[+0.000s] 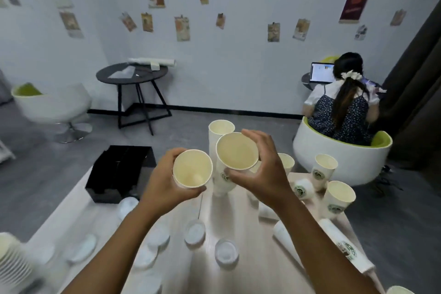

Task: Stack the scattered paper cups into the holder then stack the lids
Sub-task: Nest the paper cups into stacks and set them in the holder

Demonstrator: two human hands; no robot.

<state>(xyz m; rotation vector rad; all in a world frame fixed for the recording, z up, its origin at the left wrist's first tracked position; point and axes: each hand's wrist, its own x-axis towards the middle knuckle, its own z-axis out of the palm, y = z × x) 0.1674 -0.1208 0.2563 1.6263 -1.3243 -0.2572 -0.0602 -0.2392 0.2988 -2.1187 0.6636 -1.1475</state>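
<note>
My left hand [164, 181] grips a white paper cup [192, 169] tilted so its cream inside faces me. My right hand [260, 169] is wrapped around a second paper cup [237, 150], held just right of the first and above the table. Behind them rises a tall stack of cups [220, 127]. A black holder [120, 169] sits at the table's far left. More cups stand upright [324, 168] [340, 196] or lie on their sides [303, 188] [343, 246] on the right. Several white lids [194, 231] [225, 252] lie scattered across the near table.
The pale wooden table [257, 270] fills the foreground. Another stack of cups [12, 260] sits at the lower left edge. A person sits with their back to me in a white tub chair [334, 160] at the right. A round black side table [132, 74] and a white chair [55, 105] stand beyond.
</note>
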